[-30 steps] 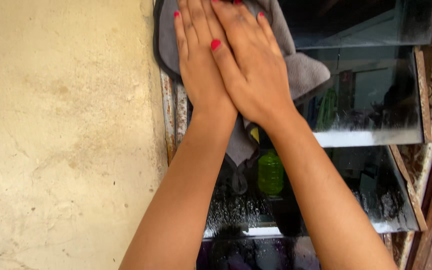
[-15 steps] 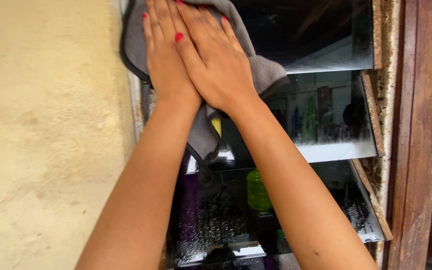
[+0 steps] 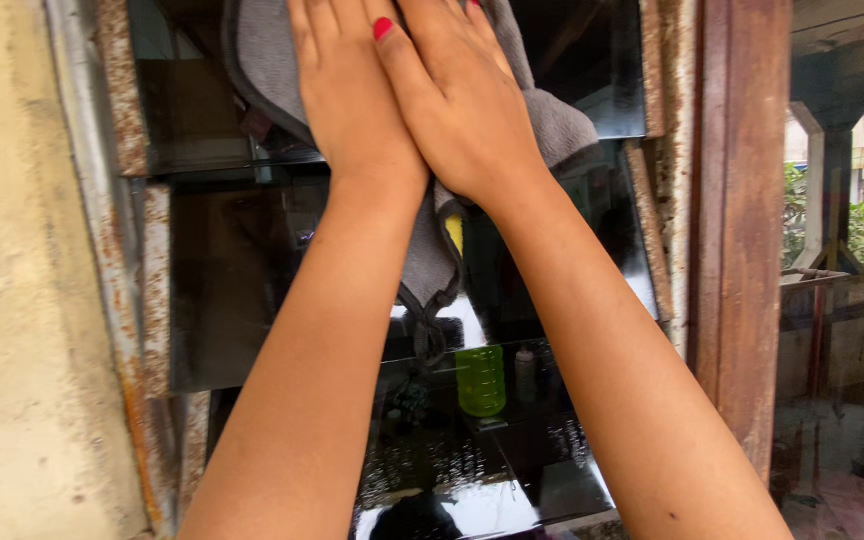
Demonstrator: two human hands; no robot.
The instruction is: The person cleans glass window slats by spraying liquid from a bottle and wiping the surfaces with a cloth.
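- Head view, the only one here: both hands are pressed flat on a grey cloth (image 3: 562,125) up against a glass slat (image 3: 577,60) of a louvre window.
- The left hand (image 3: 352,95) lies open, palm down on the cloth. Its fingertips run off the top edge of the frame, so no telling how far they reach.
- The right hand (image 3: 462,100) is also spread flat, overlapping the left one, with its thumb crossing the back of it. One red nail shows there; the other fingers are cut off at the top too.
- Neither hand is really gripping anything, they're just pushing the cloth onto the glass with open palms.
- Most of the cloth is hidden under the hands. A bunched bit pokes out on the right and a long tail hangs down between the two forearms.
- Something yellow (image 3: 454,235) peeks out beside that tail, too little showing to say what it is.
- Behind the lower glass sits a green bottle (image 3: 480,380) with a smaller pale one just beside it, both murky through the reflections.
- Rusty metal frame (image 3: 117,230) on the left by a yellowish wall (image 3: 2,300), brown wooden post (image 3: 742,230) on the right.
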